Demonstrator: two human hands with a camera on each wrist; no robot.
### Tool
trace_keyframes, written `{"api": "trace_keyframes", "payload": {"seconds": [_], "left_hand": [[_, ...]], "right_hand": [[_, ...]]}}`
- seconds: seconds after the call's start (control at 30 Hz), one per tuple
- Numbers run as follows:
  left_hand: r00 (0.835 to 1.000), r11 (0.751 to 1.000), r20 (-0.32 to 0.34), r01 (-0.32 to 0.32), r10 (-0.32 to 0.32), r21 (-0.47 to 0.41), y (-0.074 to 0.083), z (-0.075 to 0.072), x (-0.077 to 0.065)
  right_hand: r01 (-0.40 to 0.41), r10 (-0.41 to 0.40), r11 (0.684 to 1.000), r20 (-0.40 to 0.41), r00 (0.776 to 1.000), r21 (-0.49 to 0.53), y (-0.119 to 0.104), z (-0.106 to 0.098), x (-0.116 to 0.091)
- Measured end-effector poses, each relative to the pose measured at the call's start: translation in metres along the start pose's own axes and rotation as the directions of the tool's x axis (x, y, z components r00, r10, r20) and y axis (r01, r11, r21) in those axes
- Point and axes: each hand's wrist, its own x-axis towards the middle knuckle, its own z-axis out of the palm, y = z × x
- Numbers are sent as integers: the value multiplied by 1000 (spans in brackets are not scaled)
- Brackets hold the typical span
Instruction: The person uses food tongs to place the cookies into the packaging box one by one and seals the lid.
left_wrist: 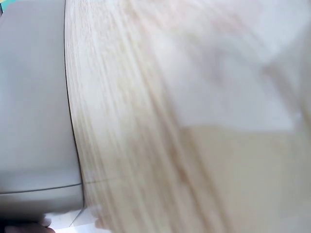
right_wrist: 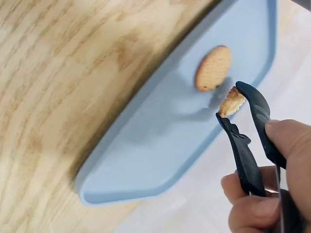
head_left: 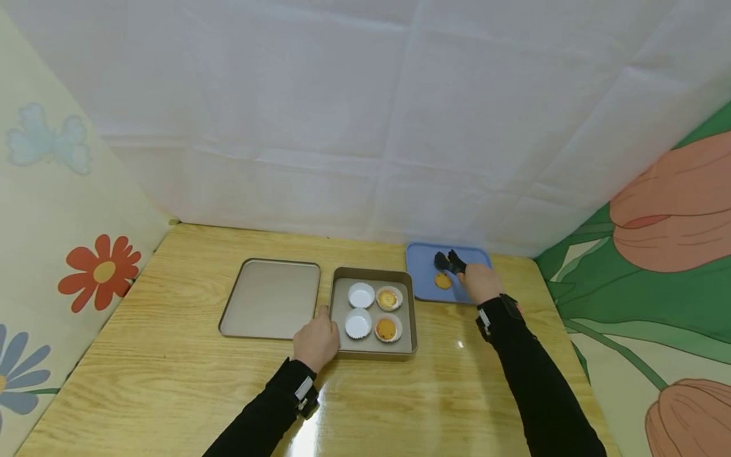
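My left hand (head_left: 316, 341) grips the left wall of a deep baking pan (head_left: 374, 353). In the pan stand two white paper cups with nothing in them, one a front cup (head_left: 358, 324), and two holding a pale cookie (head_left: 388, 299) and a browner cookie (head_left: 385, 329). My right hand (head_left: 481, 283) holds black tongs (right_wrist: 245, 160) over a blue tray (right_wrist: 146, 167). Between the tong tips is a small golden cookie (right_wrist: 232, 102) seen edge-on. Another oval-looking cookie (right_wrist: 214, 69) lies on the tray close by. The left wrist view shows the pan's outer wall (left_wrist: 36, 121) and a few fingertips.
A shallow flat baking sheet (head_left: 273, 298) lies left of the pan on the wooden table (head_left: 171, 355). White cloth (head_left: 297, 127) hangs behind the table. Panels with painted flowers (head_left: 103, 273) stand at both sides.
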Motion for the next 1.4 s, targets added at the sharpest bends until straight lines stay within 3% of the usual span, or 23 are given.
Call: {"api": "trace_keyframes", "payload": {"seconds": [0.1,0.17,0.27,0.4,0.57,0.6,0.67,0.77,0.8,0.83,1.0,1.07,1.27,1.4], "left_hand": [[1000,1000,-1,-4,4,-1,0,0,1],[1000,1000,-6,-5,5,-4,-1,1,1],[1000,1000,-9,-3,3,-8,-1,1,1],[1000,1000,1,1,-1,-14,-1,1,1],[1000,1000,1,2,-2,-16,-2,2,1],[1000,1000,-1,1,-1,-17,-2,2,2],[1000,1000,-1,0,0,-17,-2,2,2],[1000,1000,1,-1,1,-16,-2,3,2],[1000,1000,3,-1,1,-17,-2,3,2],[1000,1000,3,-2,2,-16,-2,3,2],[1000,1000,-8,-6,6,-11,-2,2,2],[1000,1000,-13,-5,5,-8,-2,2,2],[1000,1000,-23,-7,7,2,-1,2,2],[1000,1000,-21,-6,6,2,-1,2,2]], "right_hand": [[37,-34,999,-84,996,28,0,-4,-6],[93,-91,996,-178,980,3,-4,-7,-10],[164,-187,982,-312,932,-99,-16,-15,-19],[227,-280,958,-393,876,-177,-37,-23,-32],[340,-400,917,-467,789,-210,-66,-21,-45],[360,-430,903,-476,767,-235,-64,-5,-36],[384,-476,879,-485,734,-281,-73,-1,-41],[396,-520,852,-475,710,-341,-85,4,-47],[386,-527,846,-467,710,-367,-89,7,-48],[383,-525,846,-454,720,-370,-99,-6,-60],[386,-511,844,-343,788,-372,-111,5,-63],[396,-512,841,-305,803,-369,-114,10,-64],[420,-556,808,-299,776,-413,-117,25,-64],[428,-558,804,-275,783,-412,-118,30,-64]]}}
